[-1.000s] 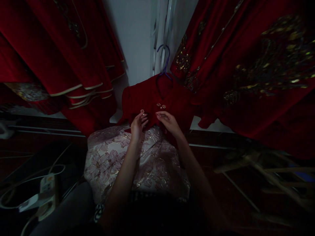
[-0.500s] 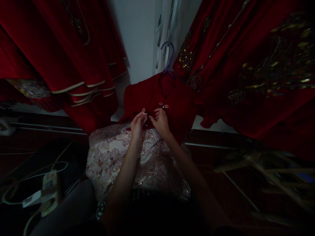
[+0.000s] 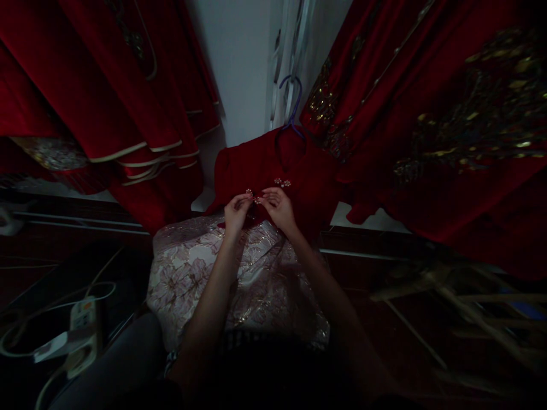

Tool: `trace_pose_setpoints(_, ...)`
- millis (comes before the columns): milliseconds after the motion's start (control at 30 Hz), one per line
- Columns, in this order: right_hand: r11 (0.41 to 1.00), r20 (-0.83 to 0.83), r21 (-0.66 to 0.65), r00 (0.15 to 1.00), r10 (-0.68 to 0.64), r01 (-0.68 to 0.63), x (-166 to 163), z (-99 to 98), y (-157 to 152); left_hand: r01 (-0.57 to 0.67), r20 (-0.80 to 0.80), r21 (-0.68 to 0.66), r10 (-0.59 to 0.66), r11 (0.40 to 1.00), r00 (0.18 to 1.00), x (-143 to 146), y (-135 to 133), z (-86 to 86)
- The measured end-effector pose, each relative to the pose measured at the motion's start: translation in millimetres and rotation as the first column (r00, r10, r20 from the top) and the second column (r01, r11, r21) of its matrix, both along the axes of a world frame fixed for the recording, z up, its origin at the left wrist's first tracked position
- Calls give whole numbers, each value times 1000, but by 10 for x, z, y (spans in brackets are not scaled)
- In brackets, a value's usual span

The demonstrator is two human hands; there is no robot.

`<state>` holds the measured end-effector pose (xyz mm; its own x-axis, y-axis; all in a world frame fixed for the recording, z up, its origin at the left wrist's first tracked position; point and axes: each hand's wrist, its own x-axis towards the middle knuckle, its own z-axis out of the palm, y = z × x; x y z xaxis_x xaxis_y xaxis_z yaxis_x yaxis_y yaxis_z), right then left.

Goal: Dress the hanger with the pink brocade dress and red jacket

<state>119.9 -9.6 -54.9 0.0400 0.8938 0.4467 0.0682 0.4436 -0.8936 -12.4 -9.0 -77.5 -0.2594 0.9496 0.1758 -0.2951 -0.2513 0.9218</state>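
Observation:
A red garment (image 3: pixel 248 165) on a purple hanger (image 3: pixel 294 108) lies spread in front of me, over pale floral fabric. My left hand (image 3: pixel 237 212) pinches at a small beaded flower fastening (image 3: pixel 249 192) on its front. Facing it, my right hand (image 3: pixel 277 206) has thumb and fingertips closed on the near end of the same fastening. The fingertips nearly meet, and the dim light hides fine detail between them. A second beaded flower fastening (image 3: pixel 282 183) sits just above my right hand.
Pale floral brocade (image 3: pixel 183 279) covers my lap. Red garments (image 3: pixel 106 85) hang at left, and red cloth with gold sequins (image 3: pixel 482 114) hangs at right. A power strip (image 3: pixel 83 330) with cords is at lower left. Wooden bars (image 3: pixel 478 307), blurred, stand at lower right.
My hands have drawn closer together at the beaded fastening. My right fingertips have moved slightly left and now pinch at it, where before they were apart from it.

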Motion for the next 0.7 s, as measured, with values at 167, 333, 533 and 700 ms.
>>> trace_pose_setpoints(167, 996, 82, 59, 995, -64, 60, -80, 13, 19, -3, 0, 10, 3, 1000, 1000, 11, -32, 32)
trace_pose_setpoints(333, 995, 106, 67, 991, -81, 74, -59, -22, 19, -17, -86, 87, 24, 996, 996, -6, -59, 47)
trace_pose_setpoints(533, 989, 148, 125, 984, -103, 84, -66, -2, -20, -4, -113, 103, 16, 995, 993, -9, -73, 51)
trace_pose_setpoints(700, 982, 170, 152, 976, -140, 114, -72, 25, -35, -19, -160, 108, 36, 994, 986, -12, -105, 81)
